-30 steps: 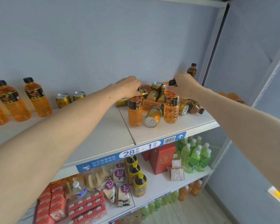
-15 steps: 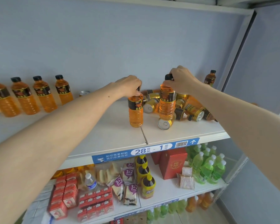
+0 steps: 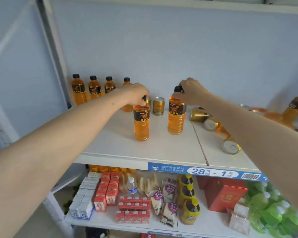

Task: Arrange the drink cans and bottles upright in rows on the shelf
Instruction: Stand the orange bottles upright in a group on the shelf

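On the white shelf [image 3: 162, 152] my left hand [image 3: 136, 94] grips the cap of an upright orange bottle [image 3: 141, 124]. My right hand [image 3: 191, 91] holds the cap of a second upright orange bottle [image 3: 176, 115] to its right. A row of several orange bottles [image 3: 93, 89] stands along the back wall at the left. An upright gold can [image 3: 158, 106] stands behind the two held bottles. Toppled gold cans [image 3: 230, 146] and bottles lie in a heap at the right, partly hidden by my right forearm. Another orange bottle [image 3: 296, 107] stands at the far right.
A blue price strip [image 3: 205, 171] runs along the shelf's front edge. The shelf below holds red cartons [image 3: 107, 191], snack packets [image 3: 163, 198], yellow-capped bottles [image 3: 187, 201], a red box [image 3: 225, 194] and green bottles [image 3: 272, 208]. A metal upright [image 3: 55, 48] stands at the left.
Both hands have carried their bottles leftward, away from the heap and toward the standing row. The view has swung left with them.
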`<state>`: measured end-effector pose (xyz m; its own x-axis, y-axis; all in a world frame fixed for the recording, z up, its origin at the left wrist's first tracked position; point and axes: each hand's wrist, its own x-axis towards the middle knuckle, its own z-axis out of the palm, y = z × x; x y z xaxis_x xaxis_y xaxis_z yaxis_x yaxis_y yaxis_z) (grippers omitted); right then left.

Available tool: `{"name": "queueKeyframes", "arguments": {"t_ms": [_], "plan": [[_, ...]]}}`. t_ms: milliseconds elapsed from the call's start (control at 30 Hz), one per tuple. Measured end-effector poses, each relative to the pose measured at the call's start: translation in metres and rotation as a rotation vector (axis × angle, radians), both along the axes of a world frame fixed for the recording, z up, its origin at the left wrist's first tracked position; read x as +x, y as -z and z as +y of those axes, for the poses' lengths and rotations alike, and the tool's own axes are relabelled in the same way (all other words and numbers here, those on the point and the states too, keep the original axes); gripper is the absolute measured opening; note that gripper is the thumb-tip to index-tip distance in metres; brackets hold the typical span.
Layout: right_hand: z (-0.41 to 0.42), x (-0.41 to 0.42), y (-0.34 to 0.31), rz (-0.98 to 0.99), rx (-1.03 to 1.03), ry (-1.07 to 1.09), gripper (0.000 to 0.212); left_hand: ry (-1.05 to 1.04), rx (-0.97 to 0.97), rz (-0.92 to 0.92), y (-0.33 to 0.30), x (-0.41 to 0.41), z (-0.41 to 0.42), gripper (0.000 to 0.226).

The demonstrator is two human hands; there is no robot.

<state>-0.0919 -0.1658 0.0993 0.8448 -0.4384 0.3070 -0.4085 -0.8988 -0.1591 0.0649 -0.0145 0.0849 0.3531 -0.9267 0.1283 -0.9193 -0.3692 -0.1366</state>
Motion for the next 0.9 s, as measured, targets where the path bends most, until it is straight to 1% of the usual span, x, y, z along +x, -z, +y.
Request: {"name": "queueKeyframes", "arguments": {"t_ms": [200,433,533,667,767,900], "plan": [[0.056,0.101,0.01,0.008,0.033,-0.085,0.026,-0.092,0.012,0.001,0.001,0.092,0.072,0.02],[0.105,0.211,0.022,0.038,0.054,-0.081,0.027,-0.097,0.07,-0.022,-0.003,0.201,0.128,0.016],[0.116,0.248,0.028,0.05,0.067,-0.077,0.028,-0.09,0.075,-0.018,-0.003,0.239,0.14,0.01],[0.124,0.283,0.033,0.09,0.057,-0.044,0.029,-0.097,0.07,0.016,0.0,0.274,0.147,0.021],[0.127,0.303,0.036,0.124,0.022,-0.042,0.031,-0.104,0.071,0.031,0.005,0.292,0.144,0.023],[0.128,0.327,0.04,0.117,0.028,-0.064,0.024,-0.12,0.067,0.048,0.007,0.31,0.139,0.023]]}}
